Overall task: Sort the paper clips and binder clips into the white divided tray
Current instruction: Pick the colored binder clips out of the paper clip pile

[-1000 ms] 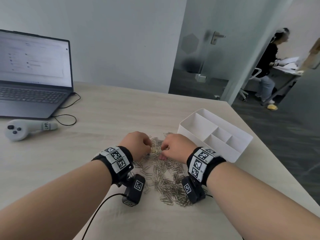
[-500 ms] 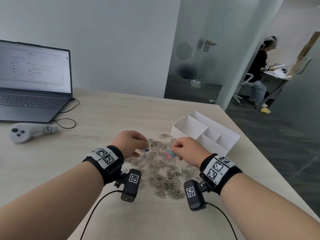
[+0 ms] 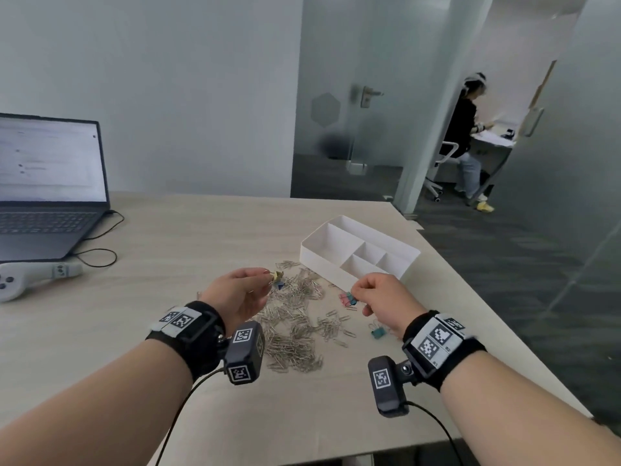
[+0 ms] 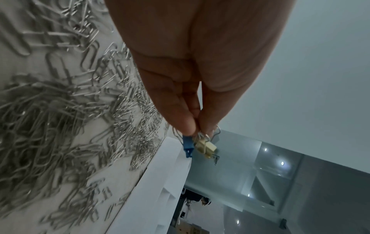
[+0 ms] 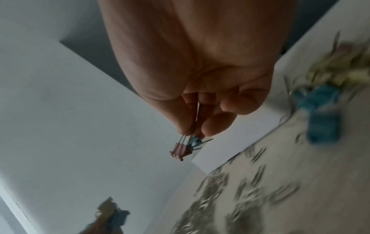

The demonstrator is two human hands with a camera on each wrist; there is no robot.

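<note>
Pinching binder clips (image 4: 202, 146) by their wire handles, left hand (image 3: 240, 297) clamped on a yellow and a blue one, right hand (image 3: 383, 297) on a pink and a teal pair (image 5: 185, 150). Light, stiff, springy things, I reckon; the wire loops are the place to hold. Both wrists hover above the paper clips (image 3: 295, 331) mid-worktop, tray (image 3: 322, 260) near the right edge.

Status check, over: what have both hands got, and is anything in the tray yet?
Left hand pinches yellow and blue binder clips. Right hand pinches pink and teal binder clips. White divided tray looks empty.
</note>
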